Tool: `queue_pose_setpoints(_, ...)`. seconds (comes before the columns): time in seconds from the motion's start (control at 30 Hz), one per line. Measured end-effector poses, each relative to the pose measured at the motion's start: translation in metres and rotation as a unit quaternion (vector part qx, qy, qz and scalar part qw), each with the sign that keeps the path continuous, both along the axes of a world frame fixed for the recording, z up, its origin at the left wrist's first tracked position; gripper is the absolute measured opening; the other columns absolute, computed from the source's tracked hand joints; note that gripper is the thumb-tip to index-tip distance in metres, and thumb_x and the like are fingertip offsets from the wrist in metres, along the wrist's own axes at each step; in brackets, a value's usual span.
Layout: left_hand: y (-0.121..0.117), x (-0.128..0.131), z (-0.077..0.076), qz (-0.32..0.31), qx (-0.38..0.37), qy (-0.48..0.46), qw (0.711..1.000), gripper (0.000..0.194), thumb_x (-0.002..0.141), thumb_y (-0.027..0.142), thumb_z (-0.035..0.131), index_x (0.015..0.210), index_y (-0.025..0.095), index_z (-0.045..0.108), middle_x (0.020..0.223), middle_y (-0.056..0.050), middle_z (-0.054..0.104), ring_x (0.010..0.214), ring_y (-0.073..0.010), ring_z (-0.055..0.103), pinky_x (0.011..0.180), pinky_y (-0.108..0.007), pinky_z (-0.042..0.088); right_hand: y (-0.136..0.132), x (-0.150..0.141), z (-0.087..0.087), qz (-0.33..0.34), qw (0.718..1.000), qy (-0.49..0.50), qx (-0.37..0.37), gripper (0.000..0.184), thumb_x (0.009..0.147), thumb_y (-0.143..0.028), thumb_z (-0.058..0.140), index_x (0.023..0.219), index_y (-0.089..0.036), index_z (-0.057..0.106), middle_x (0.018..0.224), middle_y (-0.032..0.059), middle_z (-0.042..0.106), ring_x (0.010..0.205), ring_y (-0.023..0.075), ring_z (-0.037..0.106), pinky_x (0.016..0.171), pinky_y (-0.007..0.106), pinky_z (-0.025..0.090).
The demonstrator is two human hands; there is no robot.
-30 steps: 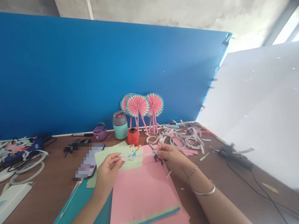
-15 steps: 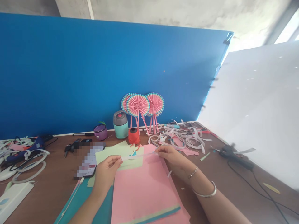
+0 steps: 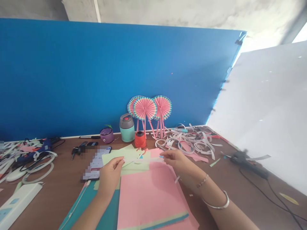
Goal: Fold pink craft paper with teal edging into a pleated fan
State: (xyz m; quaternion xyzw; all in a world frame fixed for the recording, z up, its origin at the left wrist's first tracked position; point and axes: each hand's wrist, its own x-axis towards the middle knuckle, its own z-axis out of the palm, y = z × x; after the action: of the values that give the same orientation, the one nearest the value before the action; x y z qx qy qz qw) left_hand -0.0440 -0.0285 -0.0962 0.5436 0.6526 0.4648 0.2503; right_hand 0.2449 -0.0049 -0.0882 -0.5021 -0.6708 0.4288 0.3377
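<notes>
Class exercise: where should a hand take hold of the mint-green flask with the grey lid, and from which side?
Close the hand around the body of the mint-green flask below its grey lid, coming from the front left: it stands upright and round, and an orange thread spool stands close on its right.

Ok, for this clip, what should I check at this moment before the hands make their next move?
1. Paper strip held at both ends: ok.
2. Left hand and right hand pinching it between fingers and thumb: ok.
3. Pink paper sheet lying flat below the hands: ok.
4. Strip clear of pale green paper: cannot tell, it passes over the paper and contact doesn't show.
5. Creases along the strip: cannot tell, too thin to see.
6. Dark corded tool apart from the hands: ok.
</notes>
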Motion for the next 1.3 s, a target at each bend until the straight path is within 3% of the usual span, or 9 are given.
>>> queue_pose_setpoints(0.13, 0.000, -0.001, -0.003, -0.009, 0.008, 0.044, 0.999, 0.021, 0.074, 0.038, 0.054, 0.082, 0.023, 0.067, 0.085, -0.003, 0.073, 0.085, -0.0240, 0.066, 0.075, -0.032, 0.049, 0.000, -0.002, -0.001, 0.002, 1.000, -0.031, 0.003, 0.019, 0.070, -0.020, 0.055, 0.083, -0.016, 0.068, 0.078, 0.0033, 0.065, 0.070, 0.0154, 0.056, 0.061, 0.025, 0.041)
queue_pose_setpoints(0.43, -0.001, 0.002, -0.001, -0.038, 0.007, -0.003, 0.999, 0.021, 0.079, 0.038, 0.047, 0.080, 0.021, 0.059, 0.085, -0.005, 0.071, 0.087, -0.0241, 0.067, 0.076, -0.032, 0.049, 0.001, -0.007, -0.001, -0.004, 0.998, -0.030, 0.056, 0.011, 0.071, -0.019, 0.056, 0.075, -0.018, 0.065, 0.080, 0.0033, 0.061, 0.071, 0.0159, 0.053, 0.063, 0.026, 0.042)
queue_pose_setpoints(0.63, -0.001, 0.001, 0.001, -0.030, 0.004, 0.004, 1.000, 0.041, 0.076, 0.039, 0.053, 0.111, 0.019, 0.058, 0.097, -0.008, 0.070, 0.094, -0.0239, 0.065, 0.083, -0.035, 0.049, -0.004, -0.007, 0.012, 0.011, 0.996, -0.020, 0.085, 0.008, 0.072, -0.019, 0.056, 0.069, -0.018, 0.064, 0.083, 0.0041, 0.059, 0.078, 0.0173, 0.054, 0.069, 0.028, 0.042)
queue_pose_setpoints(0.8, 0.000, -0.001, 0.001, -0.029, -0.007, 0.019, 0.999, 0.029, 0.073, 0.039, 0.055, 0.092, 0.021, 0.067, 0.092, -0.006, 0.072, 0.091, -0.0247, 0.065, 0.082, -0.035, 0.050, -0.011, -0.011, 0.019, 0.029, 0.998, 0.021, 0.054, 0.009, 0.074, -0.020, 0.055, 0.073, -0.017, 0.064, 0.079, 0.0033, 0.060, 0.074, 0.0157, 0.054, 0.067, 0.027, 0.042)
queue_pose_setpoints(1.1, 0.003, -0.004, 0.002, -0.043, -0.023, -0.013, 0.999, 0.021, 0.068, 0.038, 0.059, 0.077, 0.020, 0.065, 0.080, -0.004, 0.072, 0.080, -0.0233, 0.066, 0.075, -0.033, 0.050, -0.008, -0.009, 0.013, 0.034, 0.999, 0.018, 0.039, 0.010, 0.075, -0.022, 0.056, 0.074, -0.018, 0.064, 0.080, 0.0030, 0.058, 0.073, 0.0151, 0.053, 0.067, 0.027, 0.042)
queue_pose_setpoints(1.3, 0.001, -0.004, 0.004, -0.059, -0.031, -0.010, 0.998, 0.021, 0.070, 0.039, 0.056, 0.075, 0.021, 0.065, 0.080, -0.004, 0.070, 0.079, -0.0230, 0.064, 0.072, -0.031, 0.048, -0.005, -0.008, 0.013, 0.009, 0.997, 0.004, 0.073, 0.009, 0.072, -0.024, 0.061, 0.069, -0.019, 0.067, 0.085, 0.0038, 0.057, 0.082, 0.0173, 0.053, 0.072, 0.029, 0.042)
